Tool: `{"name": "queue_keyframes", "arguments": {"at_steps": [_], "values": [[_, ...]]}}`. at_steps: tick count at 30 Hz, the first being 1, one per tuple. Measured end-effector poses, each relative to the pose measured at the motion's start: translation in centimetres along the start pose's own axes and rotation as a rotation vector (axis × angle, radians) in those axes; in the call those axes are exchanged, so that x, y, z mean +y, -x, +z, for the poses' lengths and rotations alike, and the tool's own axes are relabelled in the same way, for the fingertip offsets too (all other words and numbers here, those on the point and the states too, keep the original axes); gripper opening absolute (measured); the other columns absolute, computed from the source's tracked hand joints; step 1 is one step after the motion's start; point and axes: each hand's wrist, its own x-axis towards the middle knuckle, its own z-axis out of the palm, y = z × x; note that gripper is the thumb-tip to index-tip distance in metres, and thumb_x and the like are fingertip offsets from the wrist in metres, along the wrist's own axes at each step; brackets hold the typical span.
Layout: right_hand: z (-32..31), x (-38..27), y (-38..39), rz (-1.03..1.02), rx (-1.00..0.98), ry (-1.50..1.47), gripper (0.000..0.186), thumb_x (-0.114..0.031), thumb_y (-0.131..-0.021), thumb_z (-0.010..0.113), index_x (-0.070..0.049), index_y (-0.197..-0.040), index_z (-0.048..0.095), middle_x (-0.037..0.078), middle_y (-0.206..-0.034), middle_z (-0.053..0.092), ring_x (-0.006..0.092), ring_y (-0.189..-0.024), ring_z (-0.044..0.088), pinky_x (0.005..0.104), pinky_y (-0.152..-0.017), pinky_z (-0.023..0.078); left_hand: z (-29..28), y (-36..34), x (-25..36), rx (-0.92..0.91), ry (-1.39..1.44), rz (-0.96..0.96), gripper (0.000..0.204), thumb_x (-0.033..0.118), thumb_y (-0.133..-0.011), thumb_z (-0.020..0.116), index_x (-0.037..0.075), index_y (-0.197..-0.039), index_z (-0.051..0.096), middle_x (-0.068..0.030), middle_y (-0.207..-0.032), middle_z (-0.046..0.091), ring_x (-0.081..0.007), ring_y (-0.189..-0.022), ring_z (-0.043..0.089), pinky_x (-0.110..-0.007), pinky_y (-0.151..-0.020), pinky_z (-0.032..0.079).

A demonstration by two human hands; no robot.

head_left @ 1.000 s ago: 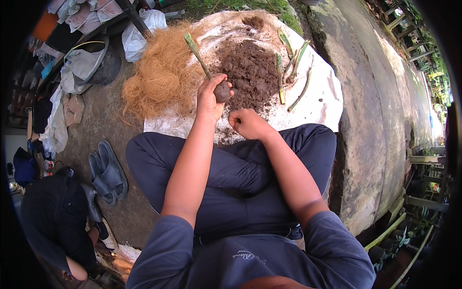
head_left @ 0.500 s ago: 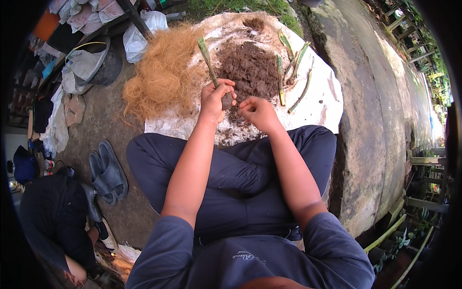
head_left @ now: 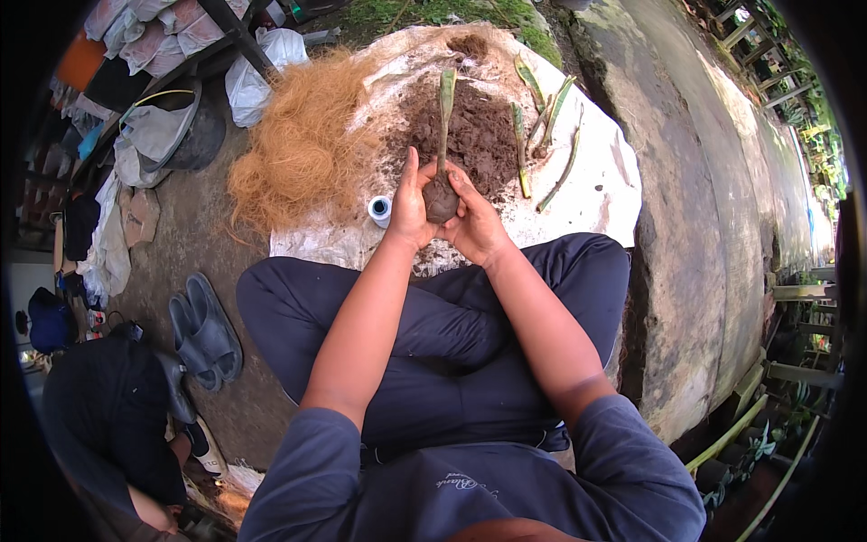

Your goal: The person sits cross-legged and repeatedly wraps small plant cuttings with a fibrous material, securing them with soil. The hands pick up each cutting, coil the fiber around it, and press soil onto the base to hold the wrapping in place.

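Observation:
My left hand (head_left: 412, 208) and my right hand (head_left: 477, 226) cup a dark, round ball of soil (head_left: 442, 200) from both sides, with an upright green leaf cutting (head_left: 445, 99) rising out of it. Just left of my left hand is a small white cylinder with a dark centre (head_left: 379, 211). Beyond my hands, a heap of dark soil (head_left: 483, 131) lies on a white woven sheet (head_left: 603, 199). Several loose leaf cuttings (head_left: 561, 99) lie to the right of the soil, and a loose mound of orange-brown fibre (head_left: 293, 144) is at the left.
Grey slides (head_left: 206, 334) rest on concrete at the left. A co-worker (head_left: 104, 415) in dark clothes is at the lower left. A bucket (head_left: 181, 135), white bags (head_left: 266, 77) and clutter line the upper left. A concrete path (head_left: 686, 181) runs along the right, beside wooden rails and plants.
My right hand has moved in onto the soil ball. My left hand has shifted right, the cutting now stands more upright, and the white cylinder shows beside my left hand.

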Motion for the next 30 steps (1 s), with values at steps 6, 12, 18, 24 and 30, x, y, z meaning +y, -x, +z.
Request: {"name": "queue_keyframes", "arguments": {"at_steps": [6, 12, 18, 24, 30], "values": [[-0.2, 0.2, -0.3, -0.023, -0.008, 0.001, 0.040, -0.030, -0.107, 0.058, -0.011, -0.142, 0.053, 0.005, -0.122, 0.064, 0.0163, -0.112, 0.063, 0.0379, -0.097, 0.054, 0.0, -0.1, -0.7, 0.058, -0.080, 0.054, 0.080, 0.077, -0.101, 0.032, 0.006, -0.100, 0.070, -0.0084, -0.084, 0.070, -0.0213, -0.069, 0.069, -0.032, -0.063, 0.058], [-1.1, 3.1, -2.1, -0.443, 0.169, 0.432, 0.028, -0.023, -0.109, 0.053, -0.002, -0.124, 0.063, 0.005, -0.113, 0.065, 0.0106, -0.103, 0.059, 0.0266, -0.092, 0.048, -1.0, -0.9, -3.3, 0.211, -0.098, 0.286, 0.074, 0.062, -0.108, 0.033, -0.001, -0.108, 0.071, -0.0089, -0.097, 0.073, -0.0181, -0.091, 0.069, -0.030, -0.088, 0.053], [-1.0, 3.5, -2.2, -0.510, 0.165, 0.342, 0.026, -0.019, -0.109, 0.051, 0.000, -0.121, 0.064, 0.004, -0.109, 0.065, 0.0100, -0.101, 0.058, 0.0254, -0.092, 0.047, -1.9, -0.6, -3.8, 0.229, -0.268, 0.392, 0.065, 0.053, -0.109, 0.039, -0.004, -0.117, 0.070, -0.0091, -0.105, 0.074, -0.0169, -0.097, 0.069, -0.029, -0.093, 0.051], [-1.1, 3.5, -1.9, -0.504, 0.142, 0.316, 0.032, -0.028, -0.111, 0.050, -0.003, -0.125, 0.063, 0.003, -0.110, 0.066, 0.0094, -0.100, 0.059, 0.0258, -0.091, 0.048, -1.7, -0.6, -3.3, 0.141, -0.059, 0.252, 0.065, 0.055, -0.109, 0.040, -0.002, -0.120, 0.069, -0.0084, -0.105, 0.074, -0.0168, -0.097, 0.069, -0.031, -0.092, 0.053], [0.5, 2.0, -0.7, -0.228, 0.149, 0.002, 0.036, -0.031, -0.111, 0.051, -0.009, -0.138, 0.057, 0.004, -0.121, 0.066, 0.0144, -0.113, 0.063, 0.0304, -0.096, 0.052, 0.7, -0.4, -1.4, 0.046, -0.174, 0.270, 0.060, 0.051, -0.111, 0.034, 0.001, -0.126, 0.065, -0.0087, -0.116, 0.070, -0.0165, -0.107, 0.067, -0.032, -0.094, 0.053]]}}
